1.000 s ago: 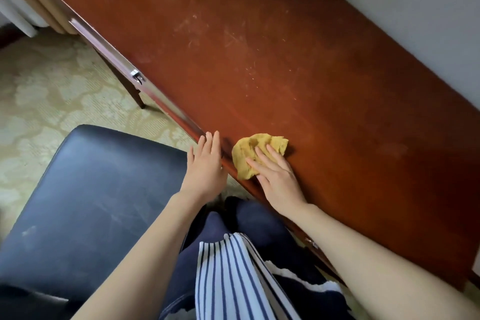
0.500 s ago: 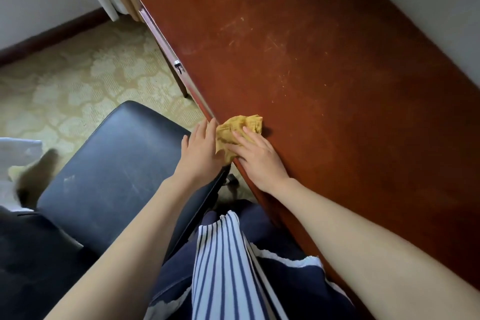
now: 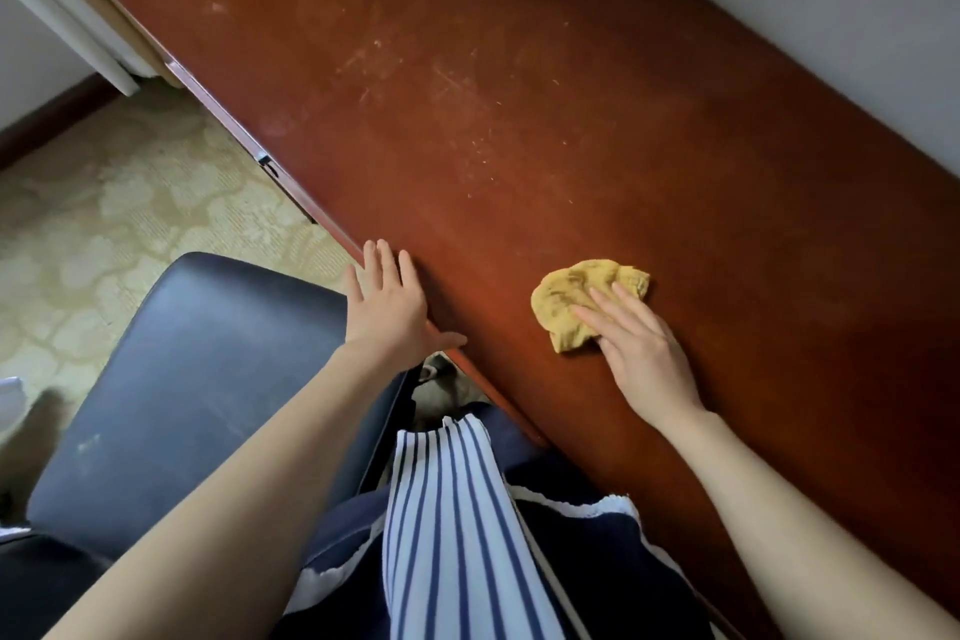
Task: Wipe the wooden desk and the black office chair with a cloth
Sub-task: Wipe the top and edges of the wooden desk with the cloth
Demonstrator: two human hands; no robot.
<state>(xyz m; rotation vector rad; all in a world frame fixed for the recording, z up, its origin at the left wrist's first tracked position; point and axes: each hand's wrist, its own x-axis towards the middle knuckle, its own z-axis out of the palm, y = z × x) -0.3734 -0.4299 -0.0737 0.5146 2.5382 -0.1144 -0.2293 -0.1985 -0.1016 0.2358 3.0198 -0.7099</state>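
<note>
Head view, one entry per item.

Desk (image 3: 519,94): red-brown wooden top, running from 11 o'clock to 5 o'clock; pale scuffs and specks near its middle, unwiped by the look of them.

Cloth (image 3: 582,301): yellow, crumpled, flat on the desk at 3 o'clock of centre, well in from the front edge.

Right hand (image 3: 644,353): fingers extended and flat, pressing the cloth down from its near side, not gripping it; pose suits pushing it across the wood.

Left hand (image 3: 389,312): open, fingers spread, nothing held; thumb on the desk's front edge, probably as a brace.

Chair (image 3: 182,379): black seat at 8 o'clock, just beside the desk, dusty marks showing; likely next in turn.

Carpet (image 3: 104,224): patterned, beneath.
</note>
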